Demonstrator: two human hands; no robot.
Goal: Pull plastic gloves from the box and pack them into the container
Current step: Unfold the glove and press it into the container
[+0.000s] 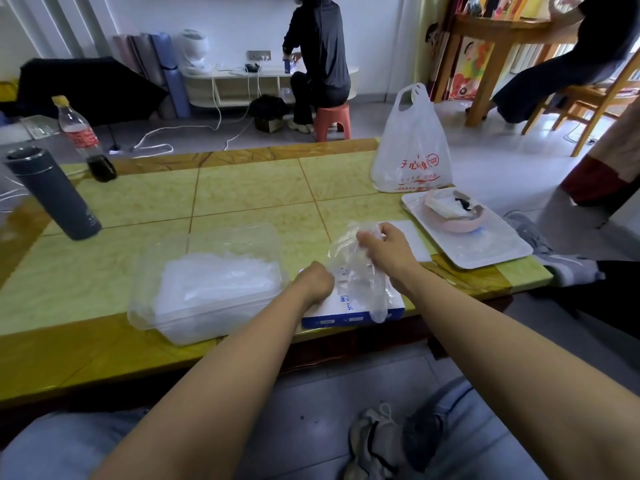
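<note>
One plastic glove (356, 271): held up by its top, hanging crumpled over the blue box (349, 311).
Right hand (384, 245): closed in a pinch on the glove's top.
Left hand (313, 284): fingers curled at the glove's left edge; whether anything is gripped cannot be told.
Container (207, 282): clear, partly filled with gloves, just left of the box.
Table (242, 188): green-tiled; white tray (485, 251) at its right.

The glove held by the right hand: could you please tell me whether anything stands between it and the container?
Only the left hand, resting at the left end of the box, lies between the glove and the container, whose top appears open.
</note>
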